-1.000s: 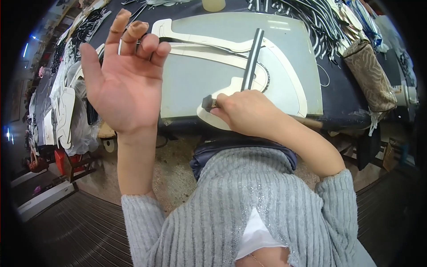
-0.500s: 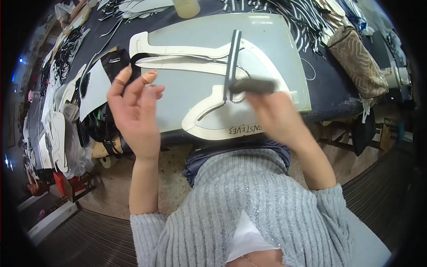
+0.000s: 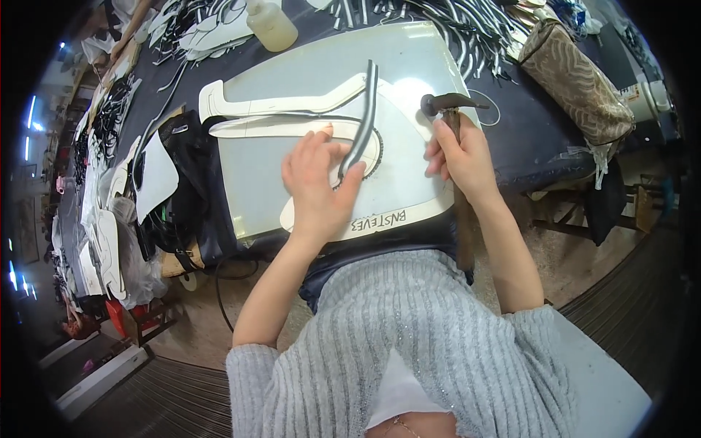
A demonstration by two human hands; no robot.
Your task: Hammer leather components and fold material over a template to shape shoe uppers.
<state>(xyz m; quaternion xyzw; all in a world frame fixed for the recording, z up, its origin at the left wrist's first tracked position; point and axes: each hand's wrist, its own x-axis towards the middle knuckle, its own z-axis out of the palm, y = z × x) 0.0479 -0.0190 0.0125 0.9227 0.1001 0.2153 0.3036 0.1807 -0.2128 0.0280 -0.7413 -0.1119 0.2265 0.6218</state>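
A hammer (image 3: 449,102) with a dark head and wooden handle is in my right hand (image 3: 469,157). It is held up at the right side of the glossy pale board (image 3: 270,171), its handle running down past my palm. My left hand (image 3: 321,186) is over the middle of the board, with finger covers on some fingertips. Its thumb and index finger close on the lower end of a black and grey strip (image 3: 371,102). This strip follows the curved edge of a cream shaped piece (image 3: 285,128) and its free end points away from me. My left hand partly hides the piece.
A squeeze bottle (image 3: 272,25) of yellowish liquid stands beyond the board. Bundles of black and white strips (image 3: 467,29) lie at the far right, near a patterned brown pouch (image 3: 577,80). A black bag (image 3: 179,168) and white cut pieces (image 3: 158,175) sit at the left.
My left hand has come down and right from the air onto the strip and piece. My right hand with the hammer has moved right, away from the strip. The strip has shifted slightly left.
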